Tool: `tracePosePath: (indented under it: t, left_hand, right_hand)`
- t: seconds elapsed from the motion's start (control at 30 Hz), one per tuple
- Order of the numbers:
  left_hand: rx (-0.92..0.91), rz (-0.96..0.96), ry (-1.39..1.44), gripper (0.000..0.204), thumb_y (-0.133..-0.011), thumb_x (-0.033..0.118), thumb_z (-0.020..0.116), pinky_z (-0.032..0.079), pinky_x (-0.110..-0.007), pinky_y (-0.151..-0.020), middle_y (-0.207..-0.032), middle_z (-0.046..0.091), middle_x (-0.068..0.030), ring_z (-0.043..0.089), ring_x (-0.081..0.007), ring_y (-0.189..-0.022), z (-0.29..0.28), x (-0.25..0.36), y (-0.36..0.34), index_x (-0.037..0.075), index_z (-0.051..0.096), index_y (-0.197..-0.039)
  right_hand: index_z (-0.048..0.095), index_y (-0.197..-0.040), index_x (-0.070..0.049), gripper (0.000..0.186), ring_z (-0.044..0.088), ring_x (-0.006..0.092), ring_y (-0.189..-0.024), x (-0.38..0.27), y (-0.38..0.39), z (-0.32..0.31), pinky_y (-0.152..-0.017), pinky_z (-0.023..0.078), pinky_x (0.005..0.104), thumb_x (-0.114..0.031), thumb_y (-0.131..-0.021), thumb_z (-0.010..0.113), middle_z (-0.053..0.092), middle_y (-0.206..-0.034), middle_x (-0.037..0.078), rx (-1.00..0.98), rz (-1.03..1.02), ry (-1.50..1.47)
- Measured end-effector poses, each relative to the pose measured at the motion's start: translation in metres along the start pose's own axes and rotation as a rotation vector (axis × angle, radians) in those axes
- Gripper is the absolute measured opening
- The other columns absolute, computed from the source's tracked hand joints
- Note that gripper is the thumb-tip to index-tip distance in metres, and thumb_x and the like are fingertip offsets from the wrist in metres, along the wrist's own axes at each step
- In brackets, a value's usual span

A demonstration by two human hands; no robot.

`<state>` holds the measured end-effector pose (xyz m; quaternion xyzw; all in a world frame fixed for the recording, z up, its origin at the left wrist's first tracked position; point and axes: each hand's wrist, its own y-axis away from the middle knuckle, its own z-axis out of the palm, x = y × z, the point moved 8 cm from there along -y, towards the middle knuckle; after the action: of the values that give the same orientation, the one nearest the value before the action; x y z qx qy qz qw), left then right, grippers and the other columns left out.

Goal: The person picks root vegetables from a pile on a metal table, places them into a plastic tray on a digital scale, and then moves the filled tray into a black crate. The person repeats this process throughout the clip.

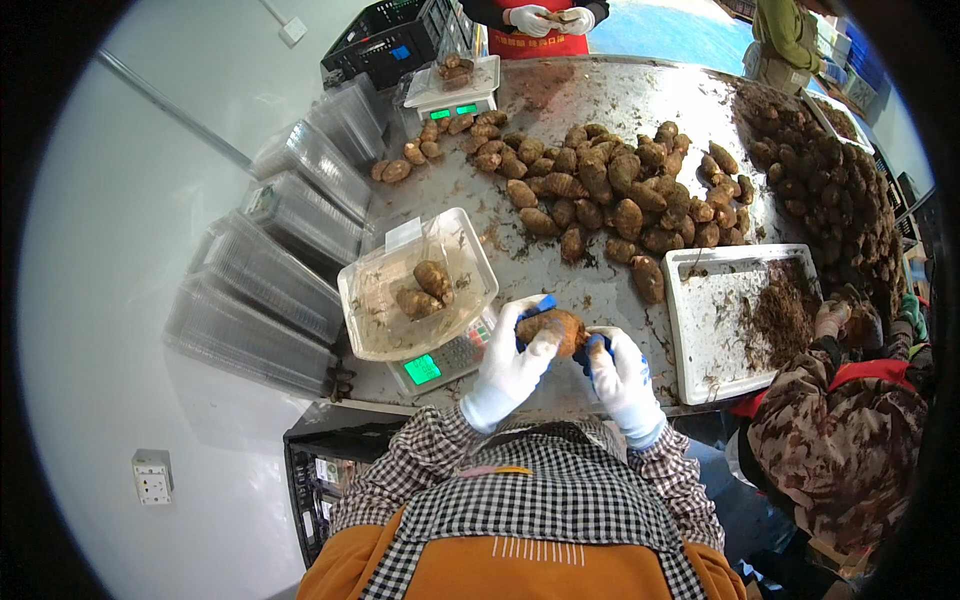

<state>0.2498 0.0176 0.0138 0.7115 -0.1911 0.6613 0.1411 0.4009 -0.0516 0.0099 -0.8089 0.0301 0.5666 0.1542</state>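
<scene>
**Tuber in both hands, scale tray off to the left**

Key relation: brown tuber (558, 328) sits in front of the torso, over the table's near edge. White scale tray (477, 265) lies to its left and slightly farther out, apart from it. Left hand (508, 362) is the nearer one to the tray; right hand (622, 380) is on the far side of the tuber.

Orientation: long axis runs roughly left-right, right end a bit closer to the body. Which end is the top, can't tell.

Hands: left is closed around the tuber's left part, thumb on the near face. Right has fingers bent in at the right end; gripping or just touching, can't tell.

Two more tubers (432, 279) lie in the tray.
</scene>
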Motion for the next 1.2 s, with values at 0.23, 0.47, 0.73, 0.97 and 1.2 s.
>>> tracePosePath:
  t: [0.23,0.47,0.73,0.97,1.2]
  left_hand:
    - [0.099,0.293,-0.216,0.049,-0.096,0.022,0.062,0.044,-0.033,-0.099,-0.125,0.050,-0.0123,0.053,-0.0191,-0.113,0.000,0.029,0.017,-0.002,0.043,-0.134]
    - [0.069,0.120,0.215,0.043,-0.094,0.013,0.061,0.049,-0.022,-0.074,-0.116,0.052,-0.0071,0.055,-0.0086,-0.087,-0.007,0.007,0.022,-0.001,0.045,-0.132]
    - [0.098,0.064,0.031,0.056,-0.098,0.041,0.057,0.049,-0.022,-0.068,-0.120,0.052,-0.0077,0.054,-0.0089,-0.091,-0.006,0.019,0.019,-0.001,0.043,-0.133]
    - [0.046,-0.034,0.161,0.039,-0.099,0.021,0.054,0.046,-0.019,-0.066,-0.103,0.052,-0.0040,0.051,-0.0052,-0.078,0.002,0.013,0.021,0.000,0.044,-0.131]
    - [0.012,-0.029,0.105,0.052,-0.100,0.039,0.053,0.045,-0.022,-0.075,-0.109,0.052,-0.0042,0.051,-0.0076,-0.088,0.005,0.010,0.024,-0.002,0.045,-0.132]
  right_hand:
    - [0.056,-0.089,-0.002,0.023,0.055,0.0278,-0.060,-0.015,-0.010,0.008,-0.055,0.044,0.0360,-0.020,-0.101,0.048,0.055,-0.070,0.011,-0.017,-0.078,-0.032]
    - [0.056,-0.089,-0.001,0.024,0.054,0.0213,-0.058,0.013,0.005,0.026,-0.055,0.044,0.0332,-0.021,-0.102,0.048,0.056,-0.068,0.010,-0.052,0.272,-0.455]
    - [0.058,-0.116,0.005,0.026,0.067,0.0348,-0.080,-0.047,-0.008,0.000,-0.070,0.053,0.0388,-0.012,-0.098,0.053,0.065,-0.091,0.022,0.053,-0.192,0.137]
    - [0.056,-0.112,0.006,0.024,0.064,0.0364,-0.081,-0.049,0.004,0.001,-0.071,0.052,0.0403,-0.006,-0.091,0.059,0.064,-0.093,0.021,0.026,-0.268,0.277]
    - [0.059,-0.101,0.001,0.013,0.062,0.0350,-0.071,-0.038,-0.001,-0.002,-0.063,0.050,0.0400,-0.009,-0.093,0.058,0.061,-0.081,0.019,0.020,-0.135,0.128]
